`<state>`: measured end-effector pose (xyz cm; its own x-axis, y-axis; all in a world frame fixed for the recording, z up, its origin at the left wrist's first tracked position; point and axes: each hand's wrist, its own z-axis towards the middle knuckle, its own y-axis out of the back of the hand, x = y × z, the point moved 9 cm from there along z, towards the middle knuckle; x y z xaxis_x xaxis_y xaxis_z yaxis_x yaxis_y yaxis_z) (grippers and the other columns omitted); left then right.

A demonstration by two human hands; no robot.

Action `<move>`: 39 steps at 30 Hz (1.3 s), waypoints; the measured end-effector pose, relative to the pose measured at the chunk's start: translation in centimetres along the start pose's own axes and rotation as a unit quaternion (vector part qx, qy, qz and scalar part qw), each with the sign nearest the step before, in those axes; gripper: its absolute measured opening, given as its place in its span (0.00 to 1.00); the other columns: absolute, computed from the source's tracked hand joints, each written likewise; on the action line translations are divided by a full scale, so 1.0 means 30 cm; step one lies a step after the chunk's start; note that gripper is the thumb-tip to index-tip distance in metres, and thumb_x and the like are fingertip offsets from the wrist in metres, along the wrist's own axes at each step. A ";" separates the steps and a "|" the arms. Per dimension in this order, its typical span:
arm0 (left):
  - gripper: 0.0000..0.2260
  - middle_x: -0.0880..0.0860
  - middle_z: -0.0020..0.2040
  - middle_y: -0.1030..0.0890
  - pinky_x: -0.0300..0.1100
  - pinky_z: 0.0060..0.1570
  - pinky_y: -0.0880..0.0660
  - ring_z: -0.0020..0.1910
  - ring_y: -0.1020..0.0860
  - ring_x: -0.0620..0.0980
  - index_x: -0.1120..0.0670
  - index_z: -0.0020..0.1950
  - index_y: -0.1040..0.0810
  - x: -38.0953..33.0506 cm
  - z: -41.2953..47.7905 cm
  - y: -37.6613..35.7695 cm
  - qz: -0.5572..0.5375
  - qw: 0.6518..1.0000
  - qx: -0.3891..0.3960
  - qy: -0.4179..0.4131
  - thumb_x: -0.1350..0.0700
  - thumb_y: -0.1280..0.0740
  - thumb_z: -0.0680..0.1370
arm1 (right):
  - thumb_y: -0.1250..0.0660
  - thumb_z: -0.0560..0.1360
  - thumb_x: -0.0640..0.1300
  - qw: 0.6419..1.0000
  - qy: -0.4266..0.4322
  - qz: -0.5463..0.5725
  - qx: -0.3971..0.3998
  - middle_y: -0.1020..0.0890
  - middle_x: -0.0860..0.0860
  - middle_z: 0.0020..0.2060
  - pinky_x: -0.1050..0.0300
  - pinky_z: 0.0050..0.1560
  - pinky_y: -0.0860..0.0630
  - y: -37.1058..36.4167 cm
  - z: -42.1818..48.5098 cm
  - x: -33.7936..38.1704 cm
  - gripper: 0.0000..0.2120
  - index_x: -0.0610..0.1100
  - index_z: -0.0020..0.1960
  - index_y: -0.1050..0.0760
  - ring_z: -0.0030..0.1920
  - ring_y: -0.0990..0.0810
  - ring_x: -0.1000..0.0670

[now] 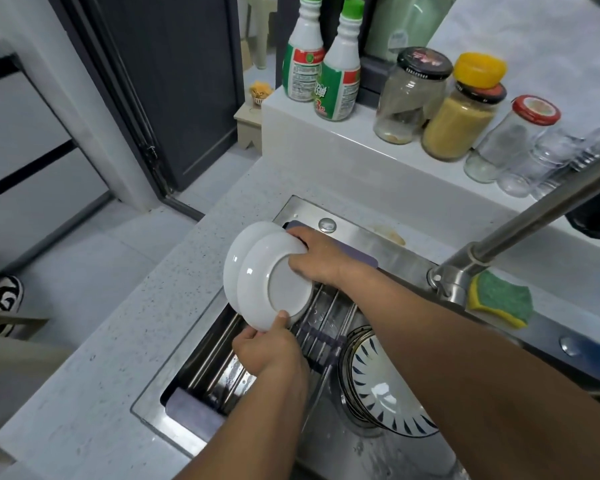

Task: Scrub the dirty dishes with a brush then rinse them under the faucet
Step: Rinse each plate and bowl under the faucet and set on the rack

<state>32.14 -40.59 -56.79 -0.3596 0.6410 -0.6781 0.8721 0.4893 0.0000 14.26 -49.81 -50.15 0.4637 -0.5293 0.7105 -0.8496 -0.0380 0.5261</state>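
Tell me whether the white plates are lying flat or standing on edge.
Standing on edge: the white plates are held upright over the sink rack, left hand gripping the bottom rim, right hand the top.

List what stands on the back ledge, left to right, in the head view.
green-capped bottle → second green-capped bottle → black-lidded jar → yellow-topped jar → red-lidded jar → clear glasses

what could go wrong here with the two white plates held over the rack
1. The white plates are held on edge, gripped only at the rims by the left hand below and the right hand above; one could slide out.
2. A dropped plate would likely strike the rack bars or the patterned bowls beside it and chip.
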 end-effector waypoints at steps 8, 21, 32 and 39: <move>0.19 0.57 0.50 0.16 0.48 0.52 0.22 0.49 0.17 0.58 0.61 0.58 0.20 -0.006 0.026 -0.010 0.012 1.000 -0.012 0.025 0.65 0.20 0.70 | 0.36 0.77 0.47 0.985 0.026 -0.166 -0.031 0.35 0.46 0.75 0.45 0.75 0.38 -0.041 0.051 0.012 0.34 0.54 0.81 0.42 0.75 0.39 0.40; 0.38 0.62 0.62 0.21 0.58 0.63 0.23 0.58 0.21 0.62 0.56 0.70 0.30 0.028 0.019 -0.057 -0.012 0.994 0.038 0.102 0.62 0.18 0.64 | 0.37 0.80 0.39 0.994 0.031 -0.056 -0.087 0.39 0.46 0.78 0.51 0.77 0.38 0.009 -0.077 -0.100 0.33 0.47 0.82 0.43 0.77 0.37 0.45; 0.08 0.58 0.39 0.20 0.42 0.31 0.23 0.30 0.24 0.50 0.65 0.53 0.23 0.051 -0.206 -0.106 0.066 0.985 0.159 -0.010 0.70 0.32 0.75 | 0.37 0.81 0.39 0.963 -0.016 0.130 -0.237 0.19 0.49 0.58 0.53 0.57 0.20 0.060 -0.417 -0.318 0.16 0.49 0.66 0.21 0.54 0.18 0.49; 0.07 0.57 0.34 0.25 0.41 0.32 0.25 0.29 0.26 0.49 0.59 0.44 0.25 0.353 -0.320 -0.123 0.232 0.926 0.295 0.047 0.69 0.35 0.80 | 0.33 0.80 0.39 0.942 -0.128 0.117 -0.289 0.16 0.50 0.46 0.55 0.50 0.24 0.056 -0.648 -0.653 0.06 0.44 0.54 0.19 0.48 0.18 0.48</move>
<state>21.91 -29.93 -56.92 0.0968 0.7638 -0.6382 0.9594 -0.2423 -0.1444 8.65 -23.03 -54.11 0.1414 -0.6556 0.7418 -0.6087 0.5333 0.5874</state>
